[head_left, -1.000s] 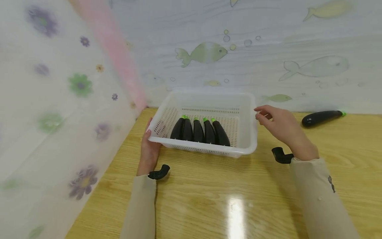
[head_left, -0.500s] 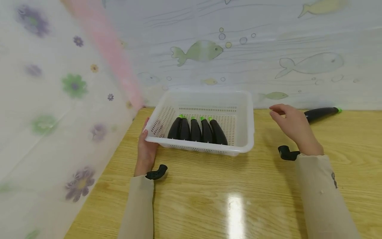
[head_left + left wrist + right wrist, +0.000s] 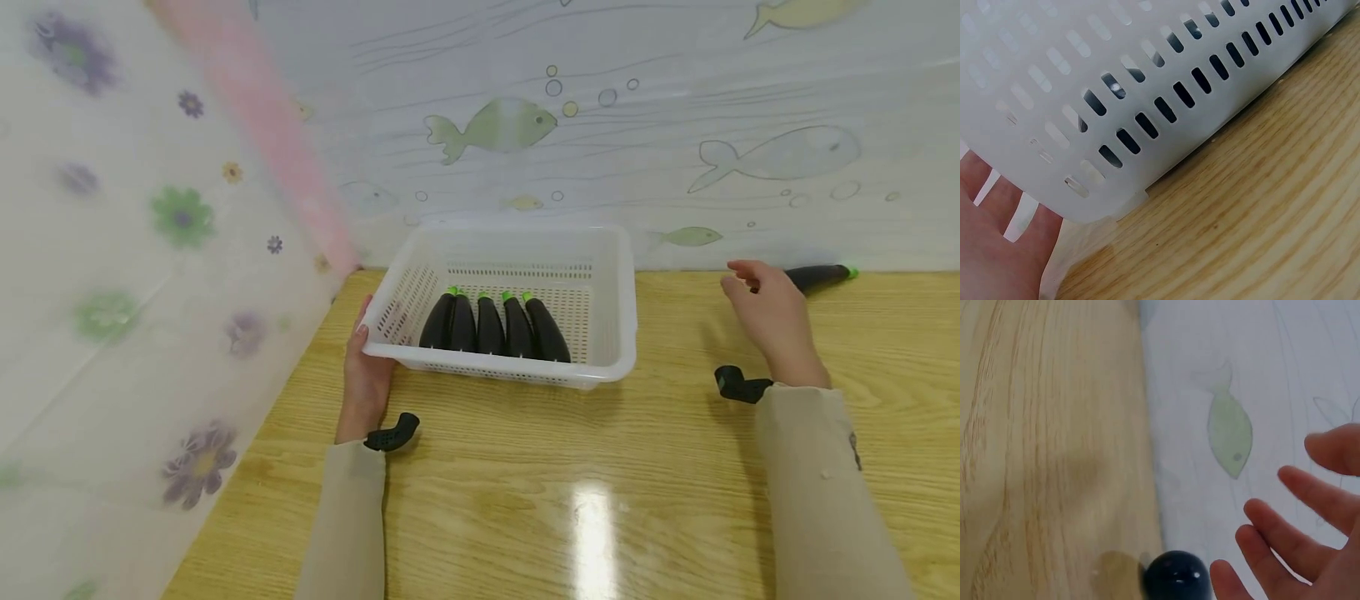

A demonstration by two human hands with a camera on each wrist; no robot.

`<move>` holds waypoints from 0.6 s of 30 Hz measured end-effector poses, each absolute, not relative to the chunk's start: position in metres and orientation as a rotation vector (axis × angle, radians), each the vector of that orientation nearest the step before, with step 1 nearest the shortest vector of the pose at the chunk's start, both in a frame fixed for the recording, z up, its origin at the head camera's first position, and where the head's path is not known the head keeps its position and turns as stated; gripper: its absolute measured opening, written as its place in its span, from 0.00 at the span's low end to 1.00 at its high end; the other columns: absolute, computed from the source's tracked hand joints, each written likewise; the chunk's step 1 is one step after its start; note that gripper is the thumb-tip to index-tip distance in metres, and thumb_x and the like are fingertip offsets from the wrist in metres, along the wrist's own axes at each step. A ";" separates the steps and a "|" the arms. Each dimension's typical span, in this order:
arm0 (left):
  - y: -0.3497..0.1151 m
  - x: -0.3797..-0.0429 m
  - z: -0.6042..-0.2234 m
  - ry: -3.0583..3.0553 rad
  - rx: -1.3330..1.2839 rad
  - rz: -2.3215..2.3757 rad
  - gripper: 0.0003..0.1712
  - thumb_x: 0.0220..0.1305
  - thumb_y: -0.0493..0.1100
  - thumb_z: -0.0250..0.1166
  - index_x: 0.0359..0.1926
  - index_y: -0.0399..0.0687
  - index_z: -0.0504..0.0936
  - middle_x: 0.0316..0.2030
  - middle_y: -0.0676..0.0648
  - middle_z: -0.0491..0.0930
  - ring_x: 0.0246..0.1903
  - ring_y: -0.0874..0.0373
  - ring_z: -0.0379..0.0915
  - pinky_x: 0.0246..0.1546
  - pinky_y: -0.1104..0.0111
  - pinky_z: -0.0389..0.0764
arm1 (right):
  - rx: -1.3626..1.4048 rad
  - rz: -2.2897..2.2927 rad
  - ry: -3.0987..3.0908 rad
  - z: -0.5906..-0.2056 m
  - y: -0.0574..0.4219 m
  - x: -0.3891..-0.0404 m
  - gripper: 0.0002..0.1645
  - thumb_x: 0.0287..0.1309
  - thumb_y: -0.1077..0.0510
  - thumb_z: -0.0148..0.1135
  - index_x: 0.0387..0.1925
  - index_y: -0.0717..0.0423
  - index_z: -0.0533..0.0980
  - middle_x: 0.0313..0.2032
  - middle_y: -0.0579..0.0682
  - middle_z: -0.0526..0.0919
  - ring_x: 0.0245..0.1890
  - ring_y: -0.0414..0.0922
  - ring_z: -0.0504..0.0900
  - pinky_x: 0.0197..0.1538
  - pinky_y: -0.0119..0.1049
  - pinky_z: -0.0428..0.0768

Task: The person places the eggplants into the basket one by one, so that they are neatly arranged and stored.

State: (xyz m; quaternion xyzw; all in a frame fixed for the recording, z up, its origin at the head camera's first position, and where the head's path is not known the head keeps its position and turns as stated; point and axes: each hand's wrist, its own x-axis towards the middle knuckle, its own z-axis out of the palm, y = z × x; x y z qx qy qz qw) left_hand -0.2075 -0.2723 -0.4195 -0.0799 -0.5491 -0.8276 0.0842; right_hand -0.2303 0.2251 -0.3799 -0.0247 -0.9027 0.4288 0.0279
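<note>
A white plastic basket (image 3: 517,372) holds several black eggplants (image 3: 491,327) with green stem ends, lying side by side. At the basket's front left corner, my left hand (image 3: 366,375) holds it, the thumb on the rim and the other fingers (image 3: 1004,200) around the outside. To the right of the basket, my right hand (image 3: 776,321) is in the air, holding nothing. Just beyond it a single eggplant (image 3: 817,277) lies by the wall, its rounded end partly hidden by the hand. In the right wrist view the fingers (image 3: 1297,540) are spread loosely near that eggplant's dark end (image 3: 1177,576).
The wooden table (image 3: 495,483) meets a wall covering (image 3: 637,142) printed with fish at the back. A flowered covering (image 3: 135,333) runs along the left side. Black wrist mounts (image 3: 393,433) show at both cuffs.
My right hand has moved away from the basket's right side, rightward to the lone eggplant. My left hand stays at the basket corner. The view has shifted slightly.
</note>
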 end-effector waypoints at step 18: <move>-0.273 -0.208 -0.421 -1.597 -0.257 -2.484 0.31 0.64 0.57 0.49 0.68 0.64 0.57 0.67 0.51 0.58 0.66 0.53 0.53 0.60 0.55 0.56 | -0.127 1.261 -2.798 -0.393 0.252 -0.233 0.38 0.66 0.40 0.36 0.69 0.58 0.51 0.70 0.66 0.37 0.67 0.68 0.31 0.61 0.66 0.38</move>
